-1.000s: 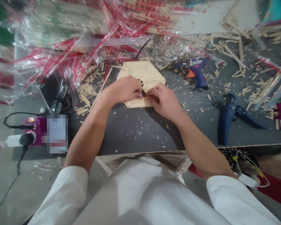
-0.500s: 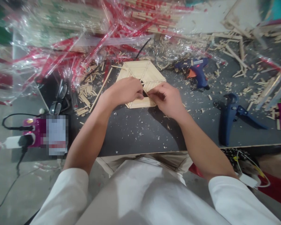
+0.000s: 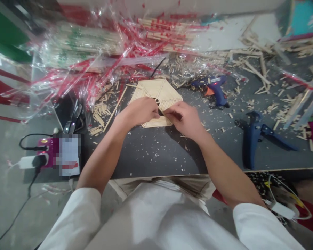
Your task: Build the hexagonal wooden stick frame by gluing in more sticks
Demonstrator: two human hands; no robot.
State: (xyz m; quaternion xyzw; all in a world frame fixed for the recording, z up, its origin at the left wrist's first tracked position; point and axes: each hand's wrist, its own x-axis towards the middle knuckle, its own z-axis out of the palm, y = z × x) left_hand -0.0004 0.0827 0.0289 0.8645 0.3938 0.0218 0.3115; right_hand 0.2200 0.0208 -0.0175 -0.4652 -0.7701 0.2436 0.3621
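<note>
A six-sided panel (image 3: 156, 88) of pale wooden sticks lies flat on the dark table, with a dark gap near its middle. My left hand (image 3: 143, 111) rests over its left part, fingers curled down toward the gap; what they hold, if anything, is hidden. From the right, my right hand (image 3: 184, 116) pinches thumb and fingers together at the gap's edge, on what looks like a thin wooden stick (image 3: 160, 108). A longer loose stick (image 3: 115, 108) lies left of the panel.
To the right are a blue glue gun (image 3: 216, 90) with a red light and a blue cutter (image 3: 251, 139). Cut stick pieces (image 3: 100, 114) litter the table. Plastic-wrapped stick bundles (image 3: 88, 41) cover the back. Glasses (image 3: 74, 116), a phone (image 3: 70, 156) and a purple power strip (image 3: 45, 142) sit left.
The view has tilted, so the table appears slightly lower. Both hands keep nearly the same place on the panel, with no clear change in their grip.
</note>
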